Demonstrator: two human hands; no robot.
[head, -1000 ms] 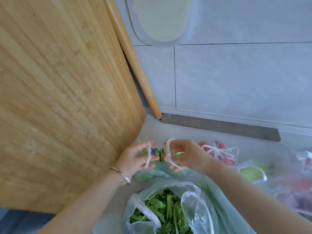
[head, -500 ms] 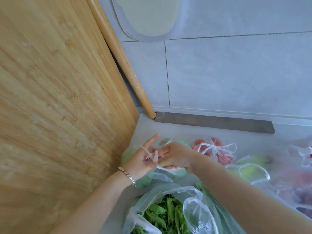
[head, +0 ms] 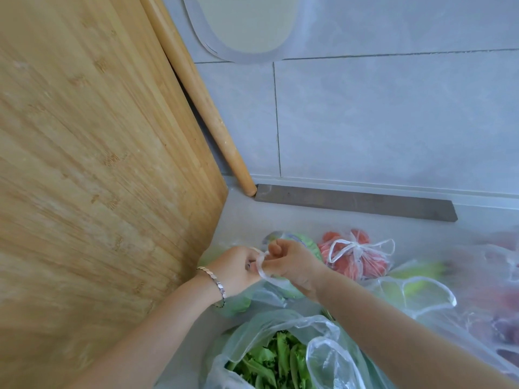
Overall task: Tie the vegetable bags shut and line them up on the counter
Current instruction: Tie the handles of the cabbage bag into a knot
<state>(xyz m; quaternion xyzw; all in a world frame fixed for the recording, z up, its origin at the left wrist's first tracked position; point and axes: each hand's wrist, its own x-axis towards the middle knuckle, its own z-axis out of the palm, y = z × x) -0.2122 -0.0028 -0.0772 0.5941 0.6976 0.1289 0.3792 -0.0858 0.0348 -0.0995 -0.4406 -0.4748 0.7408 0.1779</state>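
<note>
My left hand (head: 237,269) and my right hand (head: 292,262) meet over a clear bag of green vegetables (head: 289,290) on the counter by the wooden board. Both hands pinch the bag's white handles (head: 261,265), which cross between my fingers. Most of this bag is hidden under my hands. To its right sits a tied bag of red tomatoes (head: 362,262) with a knotted top. An open bag of leafy greens (head: 278,357) lies nearest me. Another open bag with green produce (head: 415,287) lies further right.
A large bamboo cutting board (head: 98,164) leans upright on the left, with a wooden rolling pin (head: 202,108) behind it against the tiled wall. A dark strip (head: 356,202) lies along the wall base. More bags with reddish produce (head: 500,290) are at the right edge.
My hands held the two handles apart, then came together. The handles are now crossed and pulled close between my fingers. The camera view shifted slightly.
</note>
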